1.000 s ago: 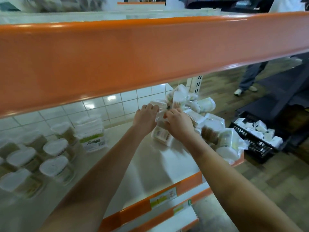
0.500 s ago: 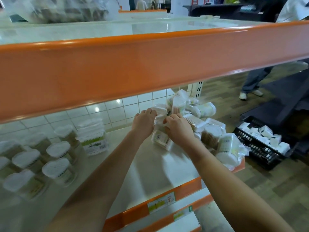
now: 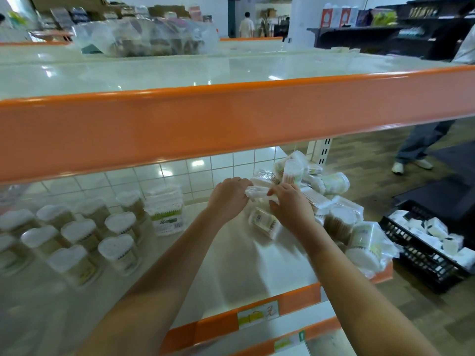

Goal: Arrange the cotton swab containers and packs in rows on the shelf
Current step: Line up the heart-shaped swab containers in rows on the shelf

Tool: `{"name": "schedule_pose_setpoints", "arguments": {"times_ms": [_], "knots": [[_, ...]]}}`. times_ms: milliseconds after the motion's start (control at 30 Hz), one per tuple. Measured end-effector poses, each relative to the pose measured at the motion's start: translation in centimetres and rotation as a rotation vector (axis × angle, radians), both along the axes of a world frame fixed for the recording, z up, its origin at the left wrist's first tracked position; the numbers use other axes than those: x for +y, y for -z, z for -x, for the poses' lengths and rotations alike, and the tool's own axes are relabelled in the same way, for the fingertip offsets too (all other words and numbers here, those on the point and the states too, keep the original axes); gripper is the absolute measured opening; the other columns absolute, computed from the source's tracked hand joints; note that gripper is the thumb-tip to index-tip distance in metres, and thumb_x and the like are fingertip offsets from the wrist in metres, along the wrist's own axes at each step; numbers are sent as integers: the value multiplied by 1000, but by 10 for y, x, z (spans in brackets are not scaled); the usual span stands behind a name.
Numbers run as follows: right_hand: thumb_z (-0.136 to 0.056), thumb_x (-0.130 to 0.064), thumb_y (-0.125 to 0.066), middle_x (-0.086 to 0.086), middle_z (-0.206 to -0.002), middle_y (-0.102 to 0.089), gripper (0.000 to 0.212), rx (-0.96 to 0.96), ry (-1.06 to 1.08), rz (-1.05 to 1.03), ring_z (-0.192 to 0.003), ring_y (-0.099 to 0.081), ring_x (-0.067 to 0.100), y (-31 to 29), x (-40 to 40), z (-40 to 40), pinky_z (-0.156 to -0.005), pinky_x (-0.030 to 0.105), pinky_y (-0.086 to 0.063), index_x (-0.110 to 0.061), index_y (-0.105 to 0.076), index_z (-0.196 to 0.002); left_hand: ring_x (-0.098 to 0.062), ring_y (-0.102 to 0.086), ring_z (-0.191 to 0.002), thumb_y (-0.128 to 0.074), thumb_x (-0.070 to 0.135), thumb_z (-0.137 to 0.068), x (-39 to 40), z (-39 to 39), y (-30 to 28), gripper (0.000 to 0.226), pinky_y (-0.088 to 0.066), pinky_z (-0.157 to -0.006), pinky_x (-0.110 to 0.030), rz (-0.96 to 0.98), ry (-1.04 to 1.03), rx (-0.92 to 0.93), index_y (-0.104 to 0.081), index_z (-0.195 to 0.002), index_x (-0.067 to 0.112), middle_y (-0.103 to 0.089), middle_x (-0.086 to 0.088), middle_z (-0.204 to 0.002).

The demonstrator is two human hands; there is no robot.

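Both hands reach under the orange upper shelf edge to a heap of cotton swab containers and packs [image 3: 331, 201] at the right end of the white shelf [image 3: 239, 265]. My left hand [image 3: 228, 197] and my right hand [image 3: 290, 206] together grip one clear swab pack [image 3: 257, 192] at the left side of the heap. A small round container [image 3: 264, 222] lies on its side just below the hands. Heart-lidded swab containers [image 3: 77, 235] stand in rows at the left, with a stack of flat swab packs [image 3: 165, 209] beside them.
The orange shelf edge [image 3: 231, 124] hangs low over the work area. A black crate [image 3: 426, 258] of white packs sits on the floor to the right. A person's legs [image 3: 419, 147] stand beyond it. A bag of goods [image 3: 144, 39] lies on the top shelf.
The view tilted upward, showing more of the top shelf. Both hands stayed at the heap's left side and now hold the clear pack slightly raised between them.
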State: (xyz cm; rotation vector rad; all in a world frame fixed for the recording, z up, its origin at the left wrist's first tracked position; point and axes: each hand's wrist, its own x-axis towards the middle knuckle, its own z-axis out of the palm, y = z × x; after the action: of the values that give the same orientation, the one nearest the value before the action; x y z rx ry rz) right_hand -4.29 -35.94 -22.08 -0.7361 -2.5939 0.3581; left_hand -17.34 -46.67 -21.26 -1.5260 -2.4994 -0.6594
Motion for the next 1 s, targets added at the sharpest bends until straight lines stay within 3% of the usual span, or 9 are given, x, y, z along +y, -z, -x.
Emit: {"name": "schedule_pose_setpoints", "arguments": {"times_ms": [67, 200, 333, 400, 467, 700, 867, 1000], "knots": [[-90, -16, -54, 3, -112, -61, 23, 12, 8, 10, -108, -50, 20, 0, -1, -3, -77, 26, -39, -15, -60, -112, -23, -61, -94, -58, 24, -88, -7, 1, -4, 25, -44, -70, -30, -41, -3, -85, -64, -111, 18, -67, -4, -102], [-88, -19, -61, 6, -113, -62, 25, 60, 8, 92, -107, -53, 23, 4, -4, -9, -80, 29, -42, -12, -62, -112, -18, -60, -96, -61, 22, -89, -23, -2, -14, 27, -44, -75, -29, -139, 6, -318, -62, -115, 14, -66, 0, -107], [-86, -24, -66, 2, -112, -64, 32, 151, -89, 472, -100, -61, 16, 12, -10, -10, -87, 33, -52, -10, -59, -114, -14, -60, -97, -61, 20, -91, -36, -7, -18, 31, -50, -83, -28, -244, -16, -688, -56, -121, 13, -64, 1, -105], [-87, -18, -65, 4, -109, -66, 27, 177, -191, 655, -93, -64, 11, 14, -17, -10, -85, 29, -55, -6, -60, -110, -13, -63, -93, -59, 15, -92, -42, -9, -15, 28, -55, -78, -21, -286, 4, -899, -55, -119, 8, -65, -2, -101], [-89, -9, -61, 8, -106, -67, 18, 185, -252, 689, -88, -65, 13, 15, -25, -12, -82, 24, -53, -2, -63, -105, -16, -64, -94, -58, 12, -93, -45, -10, -12, 24, -56, -75, -18, -297, 18, -1000, -55, -115, 3, -66, -5, -102], [-91, -11, -58, 10, -101, -68, 15, 155, -270, 766, -93, -64, 29, 19, -29, -13, -86, 46, -54, -6, -64, -104, -19, -65, -100, -59, 13, -92, -52, -6, -8, 20, -55, -85, -29, -242, 22, -1070, -58, -110, 7, -67, -7, -105], [-93, -10, -55, 13, -108, -66, 21, 174, -261, 889, -103, -62, 31, 19, -28, -18, -92, 41, -53, -5, -62, -112, -18, -63, -102, -62, 19, -91, -58, -4, -14, 22, -53, -88, -30, -183, 24, -1046, -58, -112, 14, -67, -4, -106], [-93, -13, -57, 12, -107, -64, 12, 176, -243, 892, -99, -62, 26, 22, -32, -18, -89, 36, -53, -13, -62, -103, -10, -57, -96, -65, 24, -89, -61, -6, -28, 33, -47, -79, -22, -62, 27, -795, -58, -120, 21, -61, 5, -110]]}}
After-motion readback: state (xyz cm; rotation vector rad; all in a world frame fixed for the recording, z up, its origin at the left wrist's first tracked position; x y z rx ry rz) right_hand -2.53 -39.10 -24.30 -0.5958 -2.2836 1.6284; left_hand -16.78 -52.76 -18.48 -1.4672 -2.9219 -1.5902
